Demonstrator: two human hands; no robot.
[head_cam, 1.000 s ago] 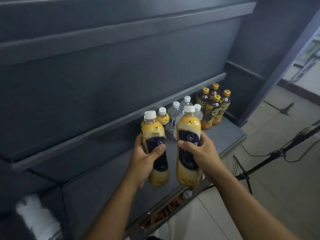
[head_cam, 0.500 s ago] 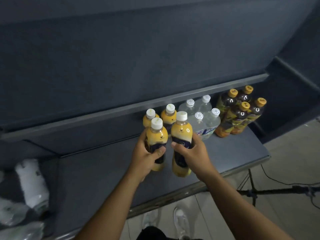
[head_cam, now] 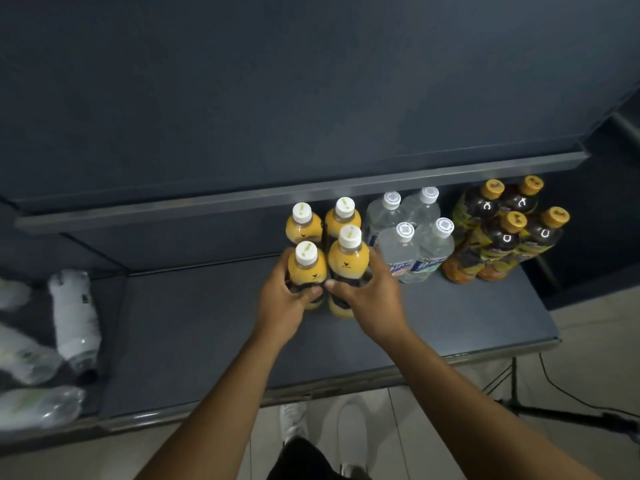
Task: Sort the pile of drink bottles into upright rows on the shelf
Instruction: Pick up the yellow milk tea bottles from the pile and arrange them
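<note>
As two more drinks are brought in, a block of four yellow bottles is formed on the dark grey metal shelf [head_cam: 207, 323].
The left hand [head_cam: 287, 299] is wrapped round a yellow plastic bottle with a white cap [head_cam: 308, 268] and the right hand [head_cam: 370, 292] round a second yellow bottle [head_cam: 348, 261], with the thumbs nearly touching between them. Both are held upright just in front of the rear pair of yellow bottles [head_cam: 303, 223]. Compared with half a second ago, they have been carried lower and closer to that pair. Whether their bases are set down cannot be told. To the right, four clear water bottles [head_cam: 405, 251] and four dark bottles with orange caps [head_cam: 502, 237] are stood in rows. White-wrapped bottles [head_cam: 74, 317] are left lying at the far left.
</note>
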